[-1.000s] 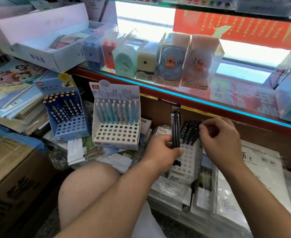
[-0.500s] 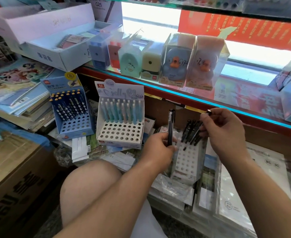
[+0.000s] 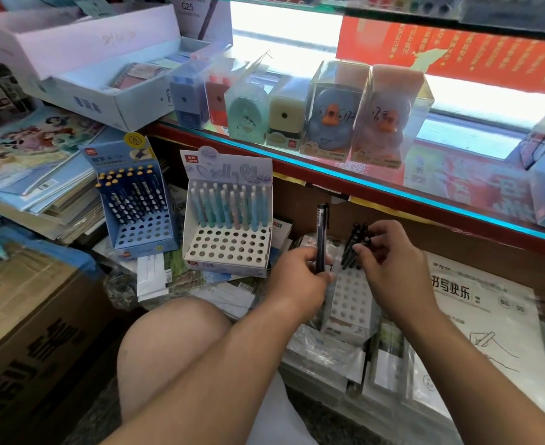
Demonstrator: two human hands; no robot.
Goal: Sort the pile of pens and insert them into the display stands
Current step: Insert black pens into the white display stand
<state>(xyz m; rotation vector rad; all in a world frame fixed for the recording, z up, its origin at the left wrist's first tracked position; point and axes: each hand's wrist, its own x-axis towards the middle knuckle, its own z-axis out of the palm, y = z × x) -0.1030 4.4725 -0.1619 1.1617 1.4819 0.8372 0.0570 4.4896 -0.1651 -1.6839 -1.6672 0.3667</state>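
Left hand (image 3: pixel 300 274) grips one black pen (image 3: pixel 321 232) upright, just beside the white stand (image 3: pixel 350 300). Right hand (image 3: pixel 396 261) pinches the pens (image 3: pixel 351 247) standing in the stand's rear holes.

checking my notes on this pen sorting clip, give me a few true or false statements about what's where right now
1. The left hand holds a black pen upright. True.
2. The right hand hangs idle, away from any pens. False: its fingers pinch at the row of black pens standing in the small white stand.
3. The blue stand sits to the left of the pastel pen stand. True.
4. Every hole in the pastel pen stand is filled. False: only its back rows hold pens; the front holes are empty.
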